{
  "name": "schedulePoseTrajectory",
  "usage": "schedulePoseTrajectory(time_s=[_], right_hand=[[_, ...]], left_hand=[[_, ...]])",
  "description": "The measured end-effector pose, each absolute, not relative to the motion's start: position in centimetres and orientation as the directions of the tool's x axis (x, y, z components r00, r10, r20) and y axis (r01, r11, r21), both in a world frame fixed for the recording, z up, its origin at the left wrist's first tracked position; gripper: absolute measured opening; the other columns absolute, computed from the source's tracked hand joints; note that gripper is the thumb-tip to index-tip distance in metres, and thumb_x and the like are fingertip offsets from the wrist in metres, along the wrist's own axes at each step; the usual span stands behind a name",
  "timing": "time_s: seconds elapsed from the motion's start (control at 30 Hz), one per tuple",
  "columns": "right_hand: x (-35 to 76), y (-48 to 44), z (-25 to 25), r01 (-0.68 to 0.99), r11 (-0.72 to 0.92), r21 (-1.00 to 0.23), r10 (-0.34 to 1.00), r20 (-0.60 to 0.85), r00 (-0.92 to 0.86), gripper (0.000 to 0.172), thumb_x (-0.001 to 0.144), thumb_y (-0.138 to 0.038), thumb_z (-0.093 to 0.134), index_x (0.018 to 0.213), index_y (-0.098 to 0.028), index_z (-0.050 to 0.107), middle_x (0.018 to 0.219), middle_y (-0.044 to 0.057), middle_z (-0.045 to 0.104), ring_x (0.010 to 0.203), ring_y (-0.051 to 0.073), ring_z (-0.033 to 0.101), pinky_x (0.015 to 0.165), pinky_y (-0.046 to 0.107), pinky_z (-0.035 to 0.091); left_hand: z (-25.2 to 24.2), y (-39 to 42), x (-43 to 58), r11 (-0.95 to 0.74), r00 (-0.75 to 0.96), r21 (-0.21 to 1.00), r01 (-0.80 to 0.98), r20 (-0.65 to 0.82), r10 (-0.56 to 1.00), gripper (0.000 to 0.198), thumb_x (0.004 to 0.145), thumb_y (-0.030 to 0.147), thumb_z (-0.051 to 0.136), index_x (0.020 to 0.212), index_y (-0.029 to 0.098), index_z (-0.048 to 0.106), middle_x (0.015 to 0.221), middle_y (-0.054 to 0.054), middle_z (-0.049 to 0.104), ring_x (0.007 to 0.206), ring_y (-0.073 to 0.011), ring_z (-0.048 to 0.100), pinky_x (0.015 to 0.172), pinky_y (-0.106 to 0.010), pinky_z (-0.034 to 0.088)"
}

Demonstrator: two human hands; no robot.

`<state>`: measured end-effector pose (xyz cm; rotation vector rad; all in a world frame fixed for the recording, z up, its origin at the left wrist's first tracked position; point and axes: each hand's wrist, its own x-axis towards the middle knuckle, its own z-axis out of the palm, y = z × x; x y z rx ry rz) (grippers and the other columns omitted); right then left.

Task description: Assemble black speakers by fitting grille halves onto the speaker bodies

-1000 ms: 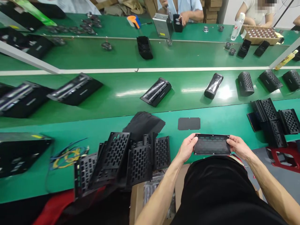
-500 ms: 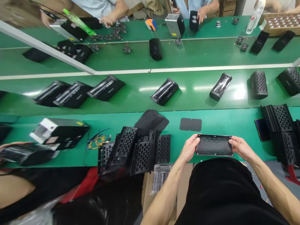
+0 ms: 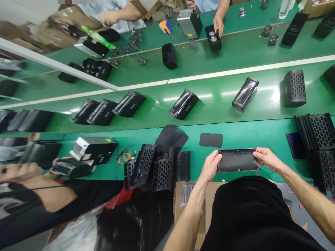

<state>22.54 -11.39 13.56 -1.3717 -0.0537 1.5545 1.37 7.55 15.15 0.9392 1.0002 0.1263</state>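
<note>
Between both hands, close in front of my body, I hold a black rectangular panel (image 3: 238,160) over the near edge of the green bench. Its open inner side, with a raised rim and small corner tabs, faces up. My left hand (image 3: 210,165) pinches the left end, thumb on top. At the right end my right hand (image 3: 266,159) grips the upper corner between thumb and fingers. Just beyond the panel lies a flat black mesh sheet (image 3: 210,140). A fanned pile of similar sheets (image 3: 171,136) lies to its left, behind several perforated black panels (image 3: 162,172).
More perforated panels (image 3: 323,134) are stacked on the right beside a phone (image 3: 295,145). Black speaker housings (image 3: 183,104) line the green belt ahead. A co-worker's hands (image 3: 23,172) handle a housing at left; another person's hand (image 3: 218,25) works across the belt. An open carton (image 3: 178,198) stands below.
My view has swung slightly left and tilted. Both hands still hold the panel in nearly the same place. Across the belt, a person's hand has brought a housing forward and down.
</note>
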Motion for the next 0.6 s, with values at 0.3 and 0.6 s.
schedulePoseTrajectory(time_s=[0.3,0.6], right_hand=[[19.2,-9.6,13.3,-0.708,-0.333,-0.623,0.663,-0.688,0.294,0.051,0.066,-0.061,0.092,0.074,-0.018,0.066,0.061,-0.001,0.064,0.05,0.012,0.057,0.046,0.022,0.05],[16.7,-5.8,13.9,-0.717,-0.162,-0.678,0.614,-0.638,0.465,0.058,0.067,-0.066,0.092,0.076,-0.02,0.059,0.058,-0.005,0.058,0.045,0.008,0.05,0.044,0.02,0.047]], left_hand=[[14.3,11.9,1.3,0.646,0.635,0.688,0.331,-0.669,0.387,0.054,0.066,0.052,0.095,0.097,0.016,0.069,0.073,0.0,0.072,0.058,-0.0139,0.064,0.058,-0.024,0.053],[11.9,12.7,1.8,0.851,0.856,0.519,-0.082,-0.401,0.327,0.08,0.061,0.077,0.089,0.118,0.024,0.076,0.113,-0.007,0.08,0.097,-0.0256,0.075,0.083,-0.038,0.063]])
